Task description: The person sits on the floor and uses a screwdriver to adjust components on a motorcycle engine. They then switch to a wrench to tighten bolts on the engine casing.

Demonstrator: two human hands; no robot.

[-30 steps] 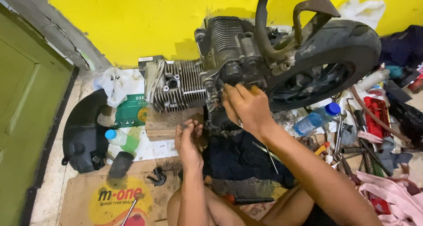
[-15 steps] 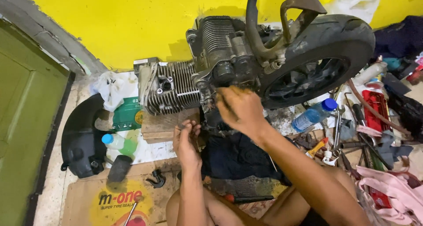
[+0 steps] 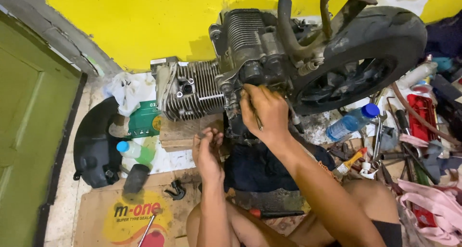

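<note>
While its fingers hide whatever they pinch, the right hand is curled shut against the engine, a thin tool along its palm hard to make out. Grimy, grey and finned, the engine lies on the floor on a wood block, joined to the wheel. Apart, the left hand hangs loosely curled, apparently empty, just below.
</note>
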